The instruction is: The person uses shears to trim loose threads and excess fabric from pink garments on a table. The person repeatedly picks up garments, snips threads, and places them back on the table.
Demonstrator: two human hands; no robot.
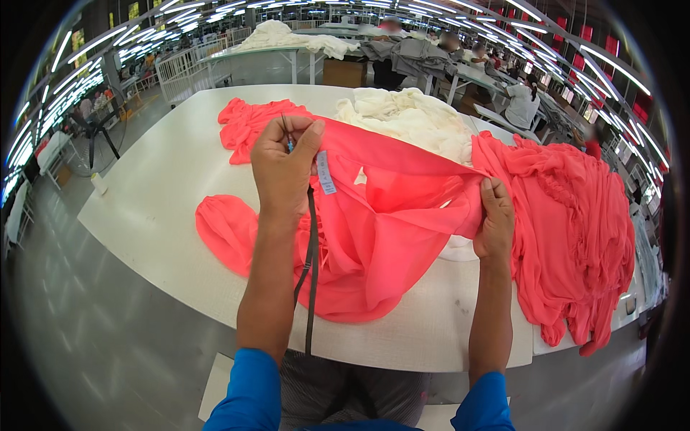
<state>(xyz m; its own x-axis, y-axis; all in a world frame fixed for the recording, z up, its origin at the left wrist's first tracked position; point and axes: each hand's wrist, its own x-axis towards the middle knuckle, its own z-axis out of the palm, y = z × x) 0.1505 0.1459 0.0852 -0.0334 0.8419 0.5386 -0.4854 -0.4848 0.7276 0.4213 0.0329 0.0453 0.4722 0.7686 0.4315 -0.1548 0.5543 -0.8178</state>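
While stretched taut: coral garment, long axis left-right across white table
Left hand: pinching upper hem beside label
Right hand: gripping fabric fold; near edge close
Room: bare tabletop leftward; coral pile rightward

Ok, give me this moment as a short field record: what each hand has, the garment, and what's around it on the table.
left hand: pinches a small tool and the coral garment's edge, beside a pale label
right hand: grips a fold of the coral garment
strap: dark, hangs below the left hand
table: white
coral pile: right of the hands
cream fabric pile: behind the garment
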